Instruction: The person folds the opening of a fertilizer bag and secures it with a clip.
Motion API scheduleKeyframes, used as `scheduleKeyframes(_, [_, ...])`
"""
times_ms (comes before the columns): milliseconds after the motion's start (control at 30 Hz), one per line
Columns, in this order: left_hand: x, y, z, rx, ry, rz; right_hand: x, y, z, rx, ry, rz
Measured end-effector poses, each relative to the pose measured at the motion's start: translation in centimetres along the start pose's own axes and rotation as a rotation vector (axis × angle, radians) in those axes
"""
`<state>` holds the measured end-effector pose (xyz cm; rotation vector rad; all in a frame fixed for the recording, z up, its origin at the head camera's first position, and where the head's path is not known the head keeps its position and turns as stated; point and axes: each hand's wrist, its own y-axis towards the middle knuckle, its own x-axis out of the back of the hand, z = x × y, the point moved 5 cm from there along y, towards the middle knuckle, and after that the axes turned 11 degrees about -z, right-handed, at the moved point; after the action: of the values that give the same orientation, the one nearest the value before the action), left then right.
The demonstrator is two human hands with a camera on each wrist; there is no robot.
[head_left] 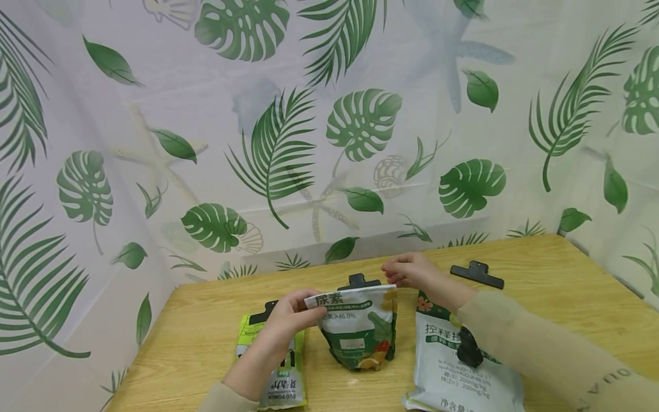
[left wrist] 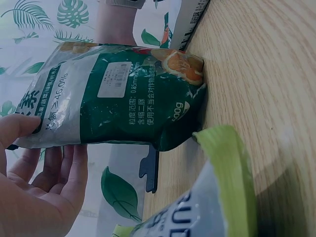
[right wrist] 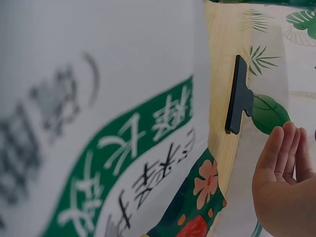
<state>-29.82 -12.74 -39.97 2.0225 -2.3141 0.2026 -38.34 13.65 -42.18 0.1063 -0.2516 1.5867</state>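
Observation:
My left hand (head_left: 293,320) grips the upper left corner of a green-and-white printed pouch (head_left: 355,326), thumb in front and fingers behind. The pouch stands upright, its bottom at the table; the left wrist view shows oranges and a barcode label on it. Just above the pouch's upper right corner is my right hand (head_left: 412,272), its fingers fairly straight and close together in the right wrist view. Nothing shows in that hand, though its thumb is hidden there. Behind the pouch's top edge, a black clip (head_left: 358,280) is partly hidden.
A yellow-green pouch (head_left: 285,383) with a black clip (head_left: 264,313) lies left, partly behind my left arm. To the right, a large white bag (head_left: 453,377) has a black clip (head_left: 468,348) on it. Another black clip (head_left: 477,273) lies at the back right of the wooden table (head_left: 195,343).

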Motion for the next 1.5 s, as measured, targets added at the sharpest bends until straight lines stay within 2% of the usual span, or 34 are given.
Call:
scheduleKeyframes(333, [0.0,0.1,0.0,-0.010,-0.010,0.005,-0.4,0.9,-0.7,-0.026,-0.003,0.004])
scheduleKeyframes(600, [0.1,0.1,0.0,-0.017,-0.011,0.009,-1.4,1.1,-0.4,-0.007,-0.148,0.017])
scheduleKeyframes(833, [0.2,0.3,0.0,-0.018,-0.016,0.012,-1.8,1.4,-0.3,-0.028,-0.189,-0.009])
scheduleKeyframes(1167, [0.2,0.3,0.3,0.003,-0.007,0.014,-2.3,1.6,-0.4,-0.028,-0.249,0.006])
scheduleKeyframes(1500, [0.2,0.4,0.3,-0.006,-0.013,0.021,-3.0,1.9,0.2,-0.010,-0.201,0.021])
